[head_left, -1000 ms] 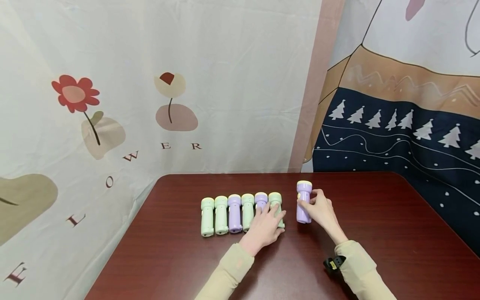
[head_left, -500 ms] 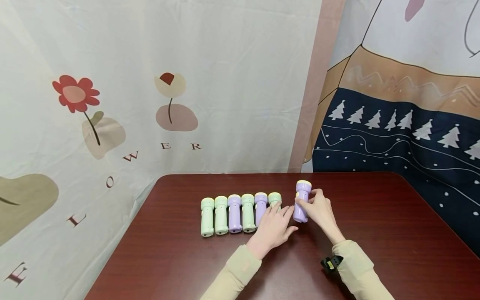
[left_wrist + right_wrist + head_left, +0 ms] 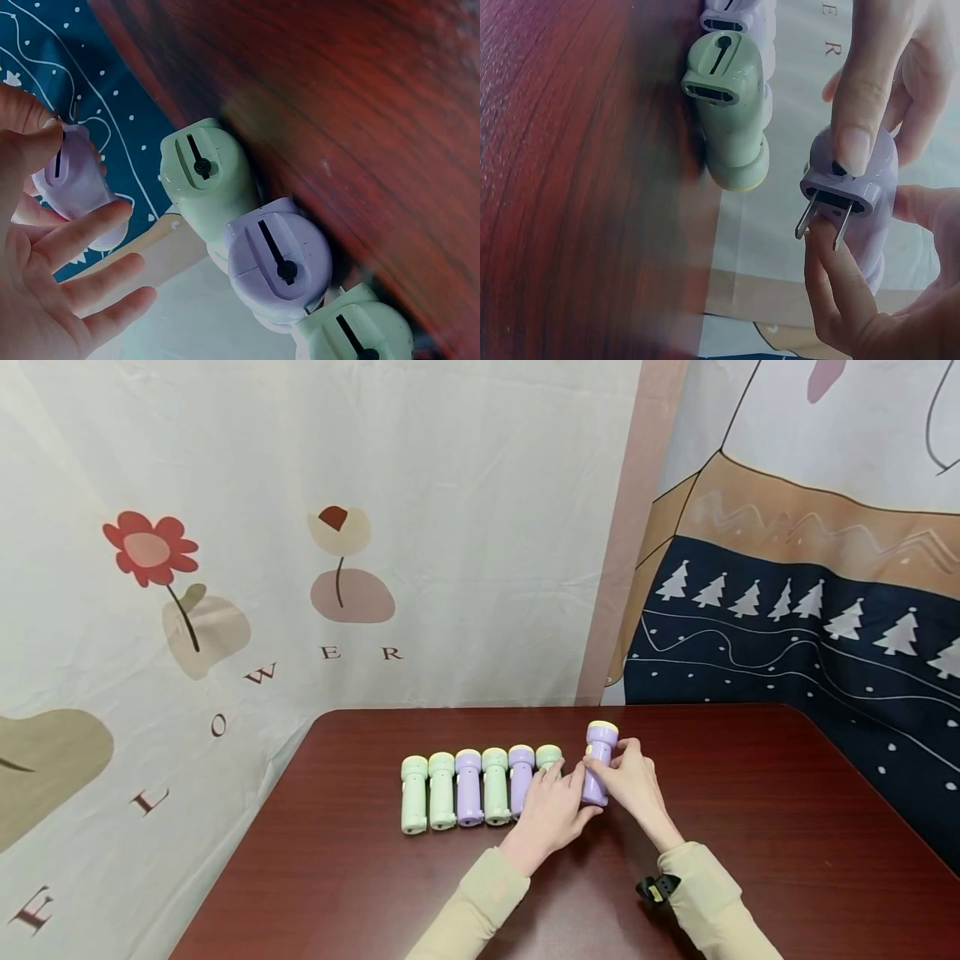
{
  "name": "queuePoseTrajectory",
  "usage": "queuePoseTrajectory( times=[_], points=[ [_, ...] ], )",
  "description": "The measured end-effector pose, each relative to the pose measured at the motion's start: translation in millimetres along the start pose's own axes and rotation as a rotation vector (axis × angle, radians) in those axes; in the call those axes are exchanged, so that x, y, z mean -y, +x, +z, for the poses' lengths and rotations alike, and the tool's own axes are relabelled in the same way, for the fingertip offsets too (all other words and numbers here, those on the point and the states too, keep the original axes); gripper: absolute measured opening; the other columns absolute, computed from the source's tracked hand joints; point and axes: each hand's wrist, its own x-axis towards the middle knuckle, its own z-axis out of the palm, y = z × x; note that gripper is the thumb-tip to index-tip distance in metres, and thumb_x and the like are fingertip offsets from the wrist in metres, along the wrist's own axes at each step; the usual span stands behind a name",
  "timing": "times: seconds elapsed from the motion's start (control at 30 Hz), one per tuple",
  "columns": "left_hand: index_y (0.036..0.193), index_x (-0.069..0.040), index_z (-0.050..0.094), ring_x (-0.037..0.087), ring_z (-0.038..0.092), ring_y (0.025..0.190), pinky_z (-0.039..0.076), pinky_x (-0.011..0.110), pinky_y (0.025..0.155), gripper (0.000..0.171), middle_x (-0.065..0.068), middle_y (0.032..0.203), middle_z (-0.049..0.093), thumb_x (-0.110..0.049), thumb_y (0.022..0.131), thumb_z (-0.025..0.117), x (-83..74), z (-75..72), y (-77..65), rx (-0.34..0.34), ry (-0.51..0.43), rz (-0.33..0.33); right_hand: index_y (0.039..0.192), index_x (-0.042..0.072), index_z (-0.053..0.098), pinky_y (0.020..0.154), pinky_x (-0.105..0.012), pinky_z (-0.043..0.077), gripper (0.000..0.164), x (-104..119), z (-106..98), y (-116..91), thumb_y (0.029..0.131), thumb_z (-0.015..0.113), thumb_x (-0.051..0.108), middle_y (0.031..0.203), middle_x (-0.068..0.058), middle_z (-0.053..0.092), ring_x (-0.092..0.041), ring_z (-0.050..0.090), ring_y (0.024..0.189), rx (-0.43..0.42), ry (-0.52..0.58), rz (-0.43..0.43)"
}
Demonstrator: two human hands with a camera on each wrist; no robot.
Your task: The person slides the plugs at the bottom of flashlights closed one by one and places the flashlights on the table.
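Note:
My right hand point(image 3: 636, 783) grips a purple flashlight point(image 3: 602, 735) with a yellow rim around its lens, lens end up and tilted. Two metal plug prongs point(image 3: 843, 225) stick out from its base in the right wrist view. Beside it, my left hand point(image 3: 551, 810) has its thumb point(image 3: 859, 112) pressed on the black slider at the base, while its other fingers are spread and fairly straight. The left hand partly covers the rightmost green flashlight point(image 3: 549, 754). In the left wrist view, the held flashlight point(image 3: 82, 184) is partly hidden behind fingers.
Several green and purple flashlights stand in a row, from a green flashlight point(image 3: 414, 797) at the left past a purple flashlight point(image 3: 469, 789). Under them is a dark red-brown table point(image 3: 337, 893). Printed cloth point(image 3: 480, 527) hangs behind the table's far edge.
My left hand has moved right from over the row to the purple flashlight, its thumb now at the base. The right hand has shifted slightly left, tilting the flashlight.

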Motion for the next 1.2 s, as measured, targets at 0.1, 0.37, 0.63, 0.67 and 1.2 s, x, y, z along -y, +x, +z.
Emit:
queuePoseTrajectory(
  times=[0.1,0.37,0.63,0.67,1.2],
  points=[
    [0.131,-0.009,0.052,0.019,0.06,0.116,0.05,0.034,0.09,0.068,-0.006,0.108,0.072,-0.057,0.085,0.059,0.1,0.7,0.1,-0.007,0.002,0.0,0.124,-0.009,0.04,0.065,-0.033,0.054,0.064,1.2,0.5,-0.9,0.085,0.066,0.034,0.1,-0.027,0.065,-0.029,0.066,0.084,-0.003,0.001,-0.004],
    [0.129,-0.007,0.053,0.017,0.061,0.114,0.05,0.032,0.091,0.069,-0.006,0.103,0.073,-0.058,0.083,0.06,0.4,2.9,0.1,-0.044,0.018,0.008,0.125,-0.009,0.04,0.066,-0.033,0.055,0.065,3.1,0.4,-3.1,0.085,0.066,0.035,0.101,-0.027,0.065,-0.028,0.066,0.083,0.007,0.001,0.003],
    [0.123,-0.005,0.055,0.013,0.063,0.108,0.049,0.028,0.088,0.066,-0.006,0.097,0.074,-0.057,0.082,0.061,3.0,4.3,-0.4,-0.112,0.046,0.062,0.126,-0.009,0.04,0.064,-0.031,0.053,0.066,4.4,1.1,-4.9,0.085,0.066,0.036,0.101,-0.027,0.065,-0.027,0.065,0.083,0.004,-0.008,0.004],
    [0.122,-0.005,0.056,0.013,0.063,0.107,0.049,0.028,0.088,0.065,-0.006,0.096,0.074,-0.057,0.082,0.062,3.4,4.4,-0.4,-0.12,0.053,0.07,0.126,-0.009,0.04,0.064,-0.03,0.053,0.066,4.4,1.4,-5.1,0.085,0.066,0.037,0.1,-0.026,0.065,-0.027,0.065,0.083,0.003,-0.009,0.005],
    [0.118,-0.003,0.059,0.011,0.061,0.106,0.047,0.027,0.089,0.056,0.001,0.106,0.072,-0.043,0.079,0.069,5.0,2.2,0.7,-0.084,0.084,0.114,0.122,-0.01,0.043,0.056,-0.025,0.047,0.065,4.4,5.3,-4.5,0.084,0.066,0.036,0.094,-0.024,0.067,-0.024,0.065,0.077,-0.017,-0.03,0.002]
  ],
)
